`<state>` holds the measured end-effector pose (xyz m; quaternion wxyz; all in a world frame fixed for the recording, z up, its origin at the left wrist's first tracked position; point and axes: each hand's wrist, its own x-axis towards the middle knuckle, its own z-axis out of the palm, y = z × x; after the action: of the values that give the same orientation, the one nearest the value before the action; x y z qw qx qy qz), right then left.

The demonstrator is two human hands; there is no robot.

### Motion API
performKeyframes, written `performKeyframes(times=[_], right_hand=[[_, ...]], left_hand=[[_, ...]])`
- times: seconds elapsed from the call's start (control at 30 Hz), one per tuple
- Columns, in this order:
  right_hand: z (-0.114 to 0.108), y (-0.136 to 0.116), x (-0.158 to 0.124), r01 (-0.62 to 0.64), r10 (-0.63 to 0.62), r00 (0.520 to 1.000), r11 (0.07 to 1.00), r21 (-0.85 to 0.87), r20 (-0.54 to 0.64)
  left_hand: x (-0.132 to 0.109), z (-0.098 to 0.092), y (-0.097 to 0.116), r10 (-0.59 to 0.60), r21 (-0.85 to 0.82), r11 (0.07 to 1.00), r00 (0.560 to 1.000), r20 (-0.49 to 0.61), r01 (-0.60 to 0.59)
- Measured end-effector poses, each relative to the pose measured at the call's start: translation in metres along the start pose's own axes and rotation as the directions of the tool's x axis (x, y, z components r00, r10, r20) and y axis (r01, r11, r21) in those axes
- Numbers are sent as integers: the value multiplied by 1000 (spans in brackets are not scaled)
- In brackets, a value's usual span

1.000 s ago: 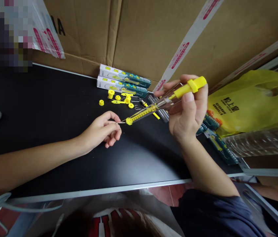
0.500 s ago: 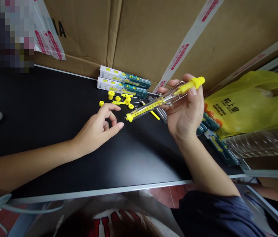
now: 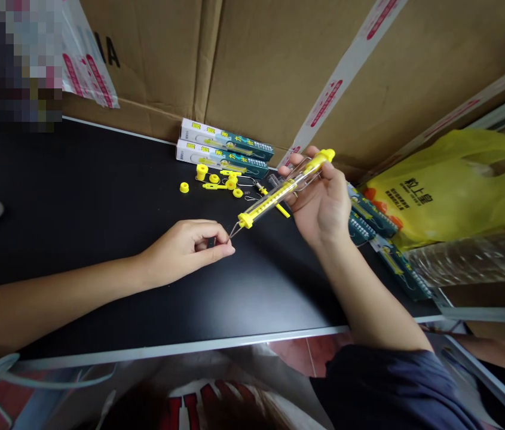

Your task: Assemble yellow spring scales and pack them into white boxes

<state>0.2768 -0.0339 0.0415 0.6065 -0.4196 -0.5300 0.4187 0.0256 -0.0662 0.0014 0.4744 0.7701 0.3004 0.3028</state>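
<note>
Object: spring scale (image 3: pixel 274 197), tube type, held tilted in the air above the black tabletop (image 3: pixel 100 197), its lower end toward the left hand and its upper end toward the cardboard wall (image 3: pixel 270 65).

Right hand (image 3: pixel 321 206): closed around the upper half of the barrel, which is clamped between fingers and thumb. The yellow top cap (image 3: pixel 324 158) projects beyond the fingertips.

Left hand (image 3: pixel 189 248): thumb and forefinger are pinched together on the wire hook (image 3: pixel 233 232) that emerges below the yellow end collar (image 3: pixel 245 221). The other fingers are curled, and the hand rests on the tabletop.

Appearance: a clear, slim, straight tube with a yellow graduated strip visible inside. Yellow fittings are seen at both ends. The scale markings are too small to be read.

Handling (judged): light. The barrel is stiff but is probably brittle plastic, so bending is to be avoided. The smooth tube may slip if gripped loosely. The hook is thin and springy and is easily deformed.

Hold points (judged): the barrel near the top cap is best taken for support. The hook is to be taken only by fingertip pinch.

Surroundings: loose yellow parts (image 3: pixel 216 179) lie beyond the hands, and two printed cartons (image 3: pixel 225 149) are stacked against the cardboard. A yellow plastic bag (image 3: pixel 449 185) lies to the right.
</note>
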Motion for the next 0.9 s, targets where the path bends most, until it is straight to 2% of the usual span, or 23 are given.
performKeyframes(times=[0.13, 0.23, 0.33, 0.47, 0.6, 0.73, 0.83, 0.9], right_hand=[[-2, 2, 3, -27, 27, 999, 1000, -14, -32], [-2, 2, 1, -18, 17, 1000, 999, -47, -11], [6, 2, -6, -31, 32, 999, 997, -72, 12], [21, 1, -18, -105, 106, 994, 994, -16, 20], [26, 0, -21, -89, 88, 996, 996, 16, 17], [19, -1, -15, -107, 107, 993, 994, 14, 54], [12, -1, -10, -111, 115, 986, 993, -44, 117], [10, -1, -9, -77, 92, 984, 992, -103, 152]], left_hand=[[-2, -2, 0, 28, 118, 993, 1000, -4, -28], [-3, -4, 1, 6, 225, 974, 995, -104, 17], [-3, -6, 2, 37, 322, 946, 985, -169, 20], [-4, -5, 1, 50, 342, 940, 992, -117, -7], [-6, 0, 2, 3, 180, 984, 997, -74, 10], [-4, 4, 3, -88, -84, 993, 991, -104, 80], [0, 5, 6, -188, -333, 929, 981, -54, 160], [2, 4, 8, -247, -438, 871, 969, -2, 222]])
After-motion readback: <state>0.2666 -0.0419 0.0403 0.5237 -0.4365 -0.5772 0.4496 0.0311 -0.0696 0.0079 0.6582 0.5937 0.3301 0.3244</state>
